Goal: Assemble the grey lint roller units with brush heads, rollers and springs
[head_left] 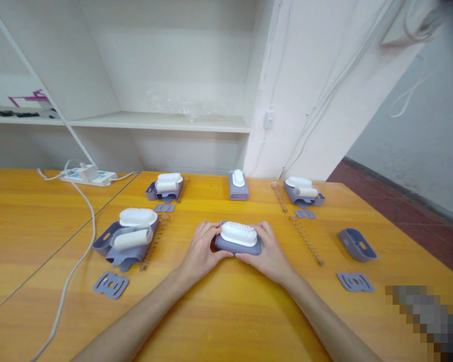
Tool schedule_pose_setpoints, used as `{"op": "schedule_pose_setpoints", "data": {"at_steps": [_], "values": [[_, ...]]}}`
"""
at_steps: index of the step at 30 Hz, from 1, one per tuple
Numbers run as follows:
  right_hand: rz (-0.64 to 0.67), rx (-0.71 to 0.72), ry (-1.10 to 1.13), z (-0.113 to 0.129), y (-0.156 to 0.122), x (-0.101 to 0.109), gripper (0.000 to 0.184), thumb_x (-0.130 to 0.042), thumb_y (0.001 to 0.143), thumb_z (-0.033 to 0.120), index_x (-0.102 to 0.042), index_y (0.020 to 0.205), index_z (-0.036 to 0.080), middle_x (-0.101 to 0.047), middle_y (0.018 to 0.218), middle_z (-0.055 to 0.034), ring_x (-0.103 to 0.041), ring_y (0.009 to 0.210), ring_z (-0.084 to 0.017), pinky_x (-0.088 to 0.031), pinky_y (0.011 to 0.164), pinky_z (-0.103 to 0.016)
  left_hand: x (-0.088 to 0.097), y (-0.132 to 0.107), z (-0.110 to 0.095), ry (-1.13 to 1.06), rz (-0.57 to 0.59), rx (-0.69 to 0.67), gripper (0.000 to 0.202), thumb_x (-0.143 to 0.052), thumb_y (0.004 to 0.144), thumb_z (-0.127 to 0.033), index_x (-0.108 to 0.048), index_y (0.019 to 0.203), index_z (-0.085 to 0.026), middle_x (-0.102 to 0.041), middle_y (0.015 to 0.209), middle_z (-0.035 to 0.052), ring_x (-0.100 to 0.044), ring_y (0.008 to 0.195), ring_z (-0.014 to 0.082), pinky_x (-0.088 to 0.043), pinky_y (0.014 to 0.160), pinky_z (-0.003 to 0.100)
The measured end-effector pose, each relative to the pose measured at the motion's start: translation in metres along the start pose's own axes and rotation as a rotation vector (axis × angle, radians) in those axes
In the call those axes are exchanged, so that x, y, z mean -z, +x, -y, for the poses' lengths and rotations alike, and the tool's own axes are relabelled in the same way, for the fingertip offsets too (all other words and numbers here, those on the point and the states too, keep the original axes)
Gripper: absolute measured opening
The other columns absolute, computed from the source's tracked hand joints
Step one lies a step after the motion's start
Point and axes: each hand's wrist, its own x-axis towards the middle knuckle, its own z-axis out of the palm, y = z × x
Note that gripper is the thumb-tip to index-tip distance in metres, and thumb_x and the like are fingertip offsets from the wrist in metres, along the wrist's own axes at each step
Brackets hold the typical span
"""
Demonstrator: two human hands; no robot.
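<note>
In the middle of the table, a grey-purple plastic casing [237, 248] lies with a white oval brush head [239, 234] on top, bristles up. My left hand [203, 250] is closed around its left end, fingers behind and thumb at the near edge. The right end is gripped the same way by my right hand [269, 254]. Both thumb tips nearly meet in front. To the right lie a coil spring [307, 241], an open grey-purple shell [357, 245] and a flat slotted plate [355, 282].
On the left sits a parts set [130, 239] with a spring [156, 241] and slotted plate [111, 285]. Similar sets stand at back left [168, 187] and back right [304, 191]. Between them is another brush unit [238, 186]. A white cable [92, 226] runs from a power strip [88, 175].
</note>
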Motion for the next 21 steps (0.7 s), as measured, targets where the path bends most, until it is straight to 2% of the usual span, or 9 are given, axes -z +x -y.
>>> {"op": "schedule_pose_setpoints", "data": {"at_steps": [3,10,13,17,21], "values": [[-0.03,-0.006,-0.005,-0.0016,0.0016,-0.0009,0.06,-0.079,0.06,0.036,-0.053,0.113,0.024,-0.05,0.108,-0.0036,-0.05,0.103,-0.022,-0.044,0.092,-0.036,-0.0014,0.0016,0.0,-0.031,-0.011,0.031,0.048,-0.077,0.065,-0.039,-0.056,0.104,-0.021,-0.057,0.119,0.0096,-0.052,0.111,0.0245,-0.041,0.096,0.043],[-0.102,0.023,-0.145,-0.0049,0.0017,-0.0043,0.077,-0.079,0.059,0.044,-0.047,0.125,0.023,-0.049,0.117,-0.0083,-0.046,0.111,-0.027,-0.039,0.097,-0.043,-0.0017,0.0018,-0.0022,-0.038,-0.014,0.057,0.056,-0.076,0.067,-0.033,-0.052,0.117,-0.023,-0.055,0.123,0.0083,-0.049,0.116,0.0235,-0.039,0.099,0.042],[-0.132,0.038,-0.198,-0.0056,0.001,-0.0023,0.075,-0.076,0.062,0.044,-0.045,0.128,0.023,-0.047,0.121,-0.0096,-0.043,0.115,-0.029,-0.036,0.099,-0.046,-0.0019,0.0015,0.0002,-0.016,-0.04,0.076,0.058,-0.075,0.068,-0.033,-0.05,0.12,-0.024,-0.054,0.123,0.008,-0.049,0.115,0.0238,-0.039,0.099,0.042],[-0.187,0.068,-0.19,-0.005,-0.0012,0.0018,0.053,-0.065,0.074,0.033,-0.047,0.123,0.023,-0.047,0.118,-0.0092,-0.044,0.113,-0.026,-0.036,0.098,-0.044,-0.0024,0.0018,0.0062,-0.003,-0.149,0.134,0.055,-0.073,0.07,-0.031,-0.05,0.119,-0.023,-0.054,0.122,0.0078,-0.05,0.114,0.0233,-0.04,0.099,0.042],[-0.288,0.106,-0.188,-0.0036,-0.0039,0.0025,0.009,-0.054,0.083,0.027,-0.054,0.088,0.02,-0.052,0.092,-0.0057,-0.051,0.091,-0.022,-0.04,0.084,-0.037,0.0003,0.0036,0.0027,-0.002,-0.196,0.155,0.05,-0.069,0.073,-0.032,-0.051,0.118,-0.022,-0.055,0.119,0.0081,-0.051,0.113,0.0226,-0.04,0.098,0.04]]}}
